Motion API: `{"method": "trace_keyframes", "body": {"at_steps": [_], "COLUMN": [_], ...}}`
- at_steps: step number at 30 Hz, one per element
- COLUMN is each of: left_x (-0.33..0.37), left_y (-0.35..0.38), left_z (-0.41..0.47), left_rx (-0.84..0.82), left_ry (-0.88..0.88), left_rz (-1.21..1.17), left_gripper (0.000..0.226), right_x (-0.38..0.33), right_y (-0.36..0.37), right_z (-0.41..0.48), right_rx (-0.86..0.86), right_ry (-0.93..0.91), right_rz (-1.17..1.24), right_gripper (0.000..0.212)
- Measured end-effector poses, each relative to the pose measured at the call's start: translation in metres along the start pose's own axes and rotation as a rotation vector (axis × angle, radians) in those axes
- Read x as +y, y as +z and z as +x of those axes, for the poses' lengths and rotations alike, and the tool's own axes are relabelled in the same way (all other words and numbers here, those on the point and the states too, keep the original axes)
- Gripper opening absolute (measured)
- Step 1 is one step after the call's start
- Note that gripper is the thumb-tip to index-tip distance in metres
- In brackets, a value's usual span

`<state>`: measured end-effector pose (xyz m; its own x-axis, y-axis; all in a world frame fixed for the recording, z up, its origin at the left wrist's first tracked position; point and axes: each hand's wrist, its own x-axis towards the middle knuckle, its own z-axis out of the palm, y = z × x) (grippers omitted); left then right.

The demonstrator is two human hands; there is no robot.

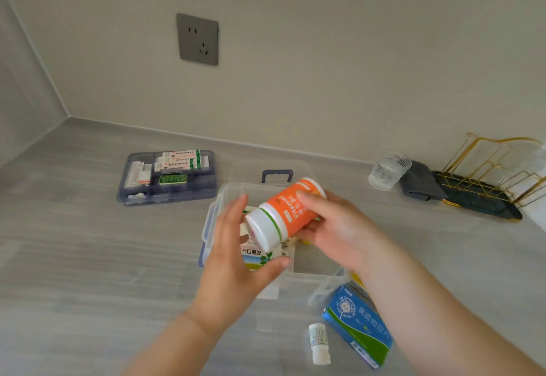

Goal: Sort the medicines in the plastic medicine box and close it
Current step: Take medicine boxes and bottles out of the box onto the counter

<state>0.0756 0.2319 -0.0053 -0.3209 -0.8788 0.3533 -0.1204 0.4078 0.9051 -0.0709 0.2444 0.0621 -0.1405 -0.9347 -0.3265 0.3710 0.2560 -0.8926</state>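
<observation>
**Grey surface, vitamin bottle over the box**

Grey surface (74, 257) carries my open medicine box (313, 260). My right hand (334, 228) grips the orange bottle (286, 213) above it; my left hand (233, 257) hovers open-fingered by the cap. Sorting is midway, I judge; next I lower the bottle into free space.
</observation>
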Motion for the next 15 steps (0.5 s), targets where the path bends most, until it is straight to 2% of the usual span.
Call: {"method": "trace_keyframes", "body": {"at_steps": [3, 5, 7, 9, 12, 13, 15], "left_x": [0.005, 0.007, 0.003, 0.001, -0.002, -0.004, -0.008], "left_y": [-0.009, -0.02, -0.035, -0.055, -0.087, -0.096, -0.113], "left_z": [-0.002, -0.005, -0.01, -0.016, -0.024, -0.026, -0.029], "left_rx": [0.102, 0.161, 0.256, 0.346, 0.383, 0.367, 0.318], "left_ry": [-0.008, -0.017, -0.049, -0.093, -0.18, -0.213, -0.247], "left_rz": [-0.084, -0.034, 0.042, 0.117, 0.259, 0.309, 0.437], "left_gripper": [0.068, 0.056, 0.057, 0.058, 0.056, 0.056, 0.053], "right_x": [0.022, 0.034, 0.05, 0.072, 0.104, 0.112, 0.117], "right_y": [0.018, 0.028, 0.033, 0.037, 0.042, 0.043, 0.046], "right_z": [0.003, 0.008, 0.011, 0.005, -0.007, -0.008, -0.007], "right_rx": [-0.057, -0.071, -0.056, -0.05, 0.012, 0.023, 0.036], "right_ry": [0.049, 0.051, -0.032, -0.226, -0.735, -0.843, -0.911], "right_rz": [0.107, 0.062, -0.245, -0.623, -1.267, -1.424, -1.505], "right_gripper": [0.008, 0.012, 0.015, 0.019, 0.028, 0.029, 0.022]}}
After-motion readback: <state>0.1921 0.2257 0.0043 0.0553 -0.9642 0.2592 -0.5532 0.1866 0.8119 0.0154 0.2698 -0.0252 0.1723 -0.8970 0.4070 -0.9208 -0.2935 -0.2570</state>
